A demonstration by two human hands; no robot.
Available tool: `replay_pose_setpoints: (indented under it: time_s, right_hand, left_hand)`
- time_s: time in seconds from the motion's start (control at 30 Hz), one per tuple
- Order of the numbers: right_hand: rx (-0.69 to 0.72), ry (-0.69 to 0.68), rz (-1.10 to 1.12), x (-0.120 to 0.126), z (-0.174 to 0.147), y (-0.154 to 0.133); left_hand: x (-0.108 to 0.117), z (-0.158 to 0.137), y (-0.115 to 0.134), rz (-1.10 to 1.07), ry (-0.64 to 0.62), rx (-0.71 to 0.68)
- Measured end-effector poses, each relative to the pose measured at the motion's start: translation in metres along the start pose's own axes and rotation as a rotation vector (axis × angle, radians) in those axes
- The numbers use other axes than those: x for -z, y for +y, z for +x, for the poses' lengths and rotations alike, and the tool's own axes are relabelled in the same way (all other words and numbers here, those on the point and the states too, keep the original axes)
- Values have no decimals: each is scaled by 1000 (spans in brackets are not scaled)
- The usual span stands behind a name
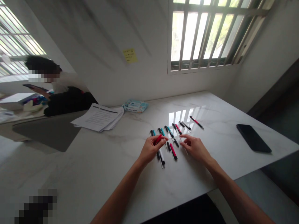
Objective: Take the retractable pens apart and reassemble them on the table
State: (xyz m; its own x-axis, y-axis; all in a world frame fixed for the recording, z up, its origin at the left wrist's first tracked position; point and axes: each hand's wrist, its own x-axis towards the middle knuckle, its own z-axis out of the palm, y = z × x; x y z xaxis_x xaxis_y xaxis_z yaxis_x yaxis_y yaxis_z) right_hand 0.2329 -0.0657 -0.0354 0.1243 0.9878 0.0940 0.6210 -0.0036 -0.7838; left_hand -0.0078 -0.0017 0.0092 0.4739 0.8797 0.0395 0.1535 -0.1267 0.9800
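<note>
My left hand (149, 149) is closed on a red pen barrel (158, 139), pinched between thumb and fingers above the table. My right hand (195, 147) hovers to the right, fingers curved and thumb and index apart. By its fingertips is a thin, pale pen refill (186, 150); contact is unclear. A short black pen part (176, 142) lies between the hands. Taken-apart pens lie around them: a red barrel (173, 151), a white barrel (161, 155) partly under my left hand, a teal barrel (170, 131) and another red barrel (178, 129).
One whole red-and-black pen (196, 122) lies behind the parts. A black phone (253, 137) rests at the right. Wipes (135, 106) and stacked papers (99, 116) are farther back, beside a grey panel (51, 132). Another person (63, 84) sits at the left holding a tablet-like device.
</note>
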Motion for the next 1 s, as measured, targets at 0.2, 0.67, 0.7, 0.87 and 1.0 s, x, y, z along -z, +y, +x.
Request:
replay_pose_setpoints:
  time_s: [0.2, 0.67, 0.7, 0.87, 1.0]
  right_hand:
    - [58, 12, 44, 2, -2, -5]
    - [542, -43, 197, -9, -14, -55]
    - [545, -24, 197, -10, -15, -55]
    - [533, 25, 184, -12, -17, -53]
    - [477, 34, 156, -7, -10, -45]
  left_hand:
    - [0, 0, -1, 76, -58, 2]
    - [-4, -5, -1, 83, -252, -16]
    - [-5, -5, -1, 75, -252, -12]
    - [-5, -6, 0, 63, -268, 8]
    - [-1, -4, 4, 123, -266, -3]
